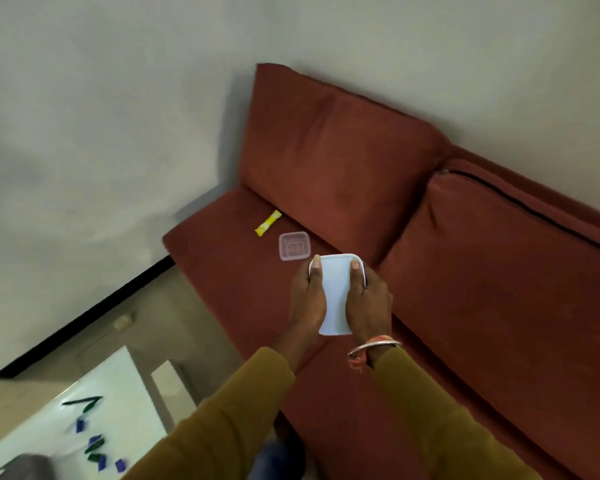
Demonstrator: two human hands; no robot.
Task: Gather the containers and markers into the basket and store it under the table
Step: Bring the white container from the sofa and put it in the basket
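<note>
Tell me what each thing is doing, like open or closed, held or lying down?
White container, closed, held above the sofa seat.
Left hand, grips the container's left side, thumb on top.
Right hand, grips its right side, thumb on top.
Small clear container, open, no lid, sitting on the seat.
Yellow stick, lying on the seat, untouched.
Markers, lying scattered on the white table, blurred.

Rust-red sofa [465, 271], white container [336, 292], clear tub [294, 245], yellow marker [267, 223], mustard sleeves [229, 420], blue and green markers [94, 445], white table [118, 382].
</note>
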